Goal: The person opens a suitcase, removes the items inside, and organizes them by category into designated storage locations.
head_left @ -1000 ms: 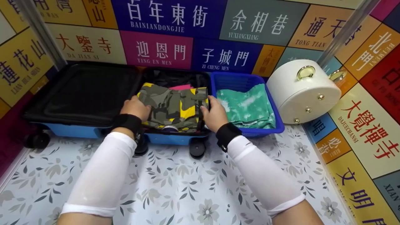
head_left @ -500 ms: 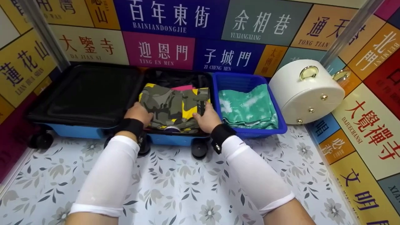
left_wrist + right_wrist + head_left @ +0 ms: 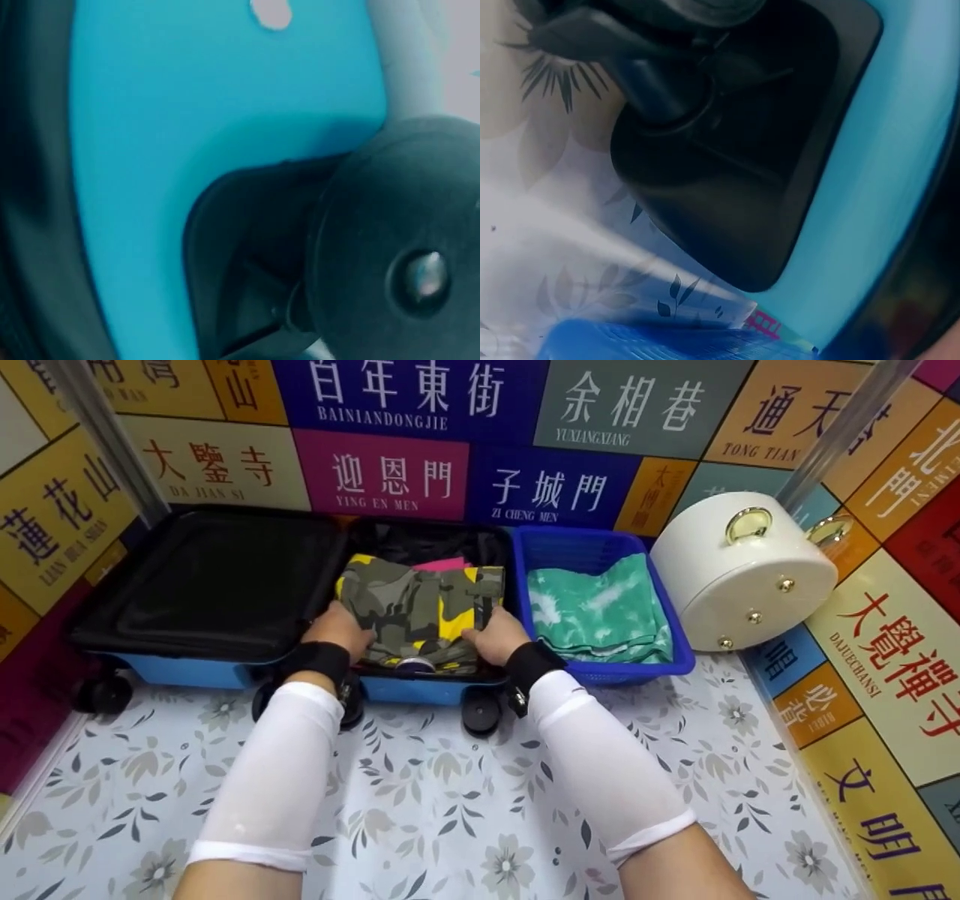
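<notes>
A blue basket [image 3: 671, 619] (green cloth [image 3: 596, 611] inside) beside a white, perhaps leather, round case [image 3: 739, 577]

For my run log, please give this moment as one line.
left hand: on camouflage garment | right hand: on same garment | garment: in open blue suitcase | beside: blue basket, green cloth

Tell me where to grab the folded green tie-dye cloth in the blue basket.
Take the green tie-dye cloth by its near folded edge, coming from above and the front: the blue basket walls in its sides. It lies flat and stacked, so slide the fingers under the whole stack, probably with the right hand, the closer one.
</notes>
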Demonstrator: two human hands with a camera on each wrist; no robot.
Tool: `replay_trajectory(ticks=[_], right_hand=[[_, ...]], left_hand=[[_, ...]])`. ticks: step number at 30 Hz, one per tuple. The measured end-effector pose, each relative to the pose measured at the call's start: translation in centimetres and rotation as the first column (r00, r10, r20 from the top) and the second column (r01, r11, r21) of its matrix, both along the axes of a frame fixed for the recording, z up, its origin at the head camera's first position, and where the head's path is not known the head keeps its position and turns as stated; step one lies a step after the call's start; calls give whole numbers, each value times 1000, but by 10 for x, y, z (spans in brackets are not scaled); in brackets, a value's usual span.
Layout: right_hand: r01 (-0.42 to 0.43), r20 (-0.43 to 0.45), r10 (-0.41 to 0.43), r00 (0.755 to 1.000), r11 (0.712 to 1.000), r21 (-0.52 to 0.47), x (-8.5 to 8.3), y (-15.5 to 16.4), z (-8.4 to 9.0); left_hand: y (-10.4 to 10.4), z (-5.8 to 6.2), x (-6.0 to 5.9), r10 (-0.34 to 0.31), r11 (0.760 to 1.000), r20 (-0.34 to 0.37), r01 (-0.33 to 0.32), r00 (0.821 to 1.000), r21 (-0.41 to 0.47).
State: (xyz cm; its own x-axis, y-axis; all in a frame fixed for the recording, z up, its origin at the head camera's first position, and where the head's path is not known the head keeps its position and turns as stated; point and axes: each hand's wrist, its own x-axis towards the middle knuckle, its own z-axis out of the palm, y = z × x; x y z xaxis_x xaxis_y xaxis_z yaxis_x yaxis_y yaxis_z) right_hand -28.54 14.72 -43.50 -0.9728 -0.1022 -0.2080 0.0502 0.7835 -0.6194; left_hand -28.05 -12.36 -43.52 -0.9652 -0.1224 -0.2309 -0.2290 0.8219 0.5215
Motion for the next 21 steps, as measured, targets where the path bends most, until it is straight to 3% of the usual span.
replay_trajectory(ticks=[5, 9, 14, 17, 21], right_hand=[[-29, 41, 29, 999, 999, 13, 1, -1, 1], [-6, 30, 7, 1000, 999, -52, -1, -2, 0], [44, 13, -43, 999, 989, -141, -4, -3, -1], [42, 33, -38, 999, 990, -138, -5, -4, -4], [34, 49, -27, 998, 989, -142, -6, -4, -8]], left_hand=[[-1, -3, 0, 23, 999, -49, -22, 999, 25], [-4, -2, -1, 53, 995, -74, -46, 996, 86], [-5, 2, -3, 48, 986, -40, -41, 998, 163], [-4, 1, -4, 36, 981, -1, -36, 999, 190], [-1, -3, -7, 27, 983, -10, -25, 1000, 180]])
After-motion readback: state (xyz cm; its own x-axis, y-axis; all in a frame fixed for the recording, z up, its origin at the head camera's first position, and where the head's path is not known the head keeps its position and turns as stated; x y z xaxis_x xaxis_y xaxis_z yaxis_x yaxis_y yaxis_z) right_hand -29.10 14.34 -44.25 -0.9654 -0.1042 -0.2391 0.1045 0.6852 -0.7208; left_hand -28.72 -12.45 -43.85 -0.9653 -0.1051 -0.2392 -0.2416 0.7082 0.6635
